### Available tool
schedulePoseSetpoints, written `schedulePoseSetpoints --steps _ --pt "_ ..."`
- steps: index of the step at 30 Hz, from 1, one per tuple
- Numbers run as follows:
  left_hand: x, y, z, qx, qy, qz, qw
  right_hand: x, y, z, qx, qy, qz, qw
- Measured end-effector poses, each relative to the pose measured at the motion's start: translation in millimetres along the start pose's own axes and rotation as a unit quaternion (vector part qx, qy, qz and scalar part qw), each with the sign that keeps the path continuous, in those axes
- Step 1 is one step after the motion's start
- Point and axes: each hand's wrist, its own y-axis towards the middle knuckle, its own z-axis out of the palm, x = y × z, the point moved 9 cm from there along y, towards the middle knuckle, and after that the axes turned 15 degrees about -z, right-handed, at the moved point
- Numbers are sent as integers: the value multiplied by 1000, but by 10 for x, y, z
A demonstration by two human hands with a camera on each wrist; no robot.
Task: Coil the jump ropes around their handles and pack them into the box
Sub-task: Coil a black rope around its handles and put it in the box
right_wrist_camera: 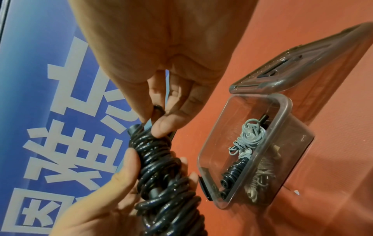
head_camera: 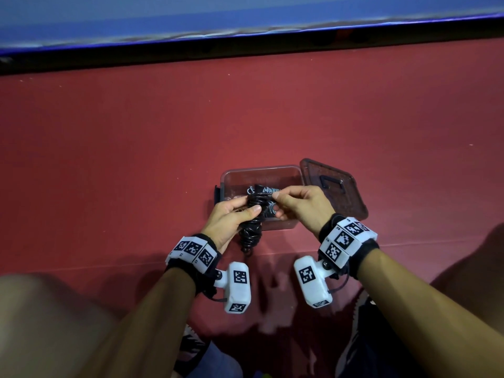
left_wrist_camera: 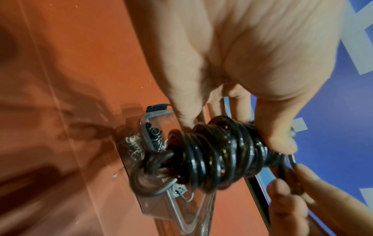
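The red surface (head_camera: 136, 159) is matte, flat and finely textured, crossed by faint straight seams; whether it is a counter or a floor mat cannot be told. Along its far edge runs a dark border, beyond which stands a glossy blue panel (right_wrist_camera: 40, 79) bearing large pale block characters. On the red surface, in the near centre, sits the box (head_camera: 272, 173): a rectangular container of clear, slightly smoky plastic with rounded corners and a dark clip on its left end. Its lid (head_camera: 341, 192), of the same translucent plastic with a moulded dark handle recess, lies open and tilted at the box's right side, touching it along the rim. Inside the box lie coiled ropes (right_wrist_camera: 242, 143), one of thin grey cord and one of glossy black cord, bundled about their handles. Held above the box's near-left corner is the black jump rope (head_camera: 252, 227), a smooth, shiny round cord wound in tight irregular turns into a thick cylindrical bundle around its handles, one dark handle end showing at the top. The left hand (head_camera: 229, 216) grips this bundle about its middle, fingers curled behind and thumb pressed across the front. The right hand (head_camera: 302, 205) pinches the loose end of the black cord between thumb and forefinger at the bundle's upper end, the remaining fingers loosely bent. Both wrists carry black straps with white blocks printed in black-and-white square markers.
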Motion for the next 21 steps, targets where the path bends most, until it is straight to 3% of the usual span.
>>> schedulePoseSetpoints --steps 7,15,21 --pt "-30 10 -15 -15 -19 21 999 33 -13 55 21 -9 -15 1000" --pt "17 -8 61 11 5 -19 1000 48 -15 89 31 -29 -29 999" --pt "61 52 -8 -32 20 -14 999 50 -34 133 45 -27 -28 998"
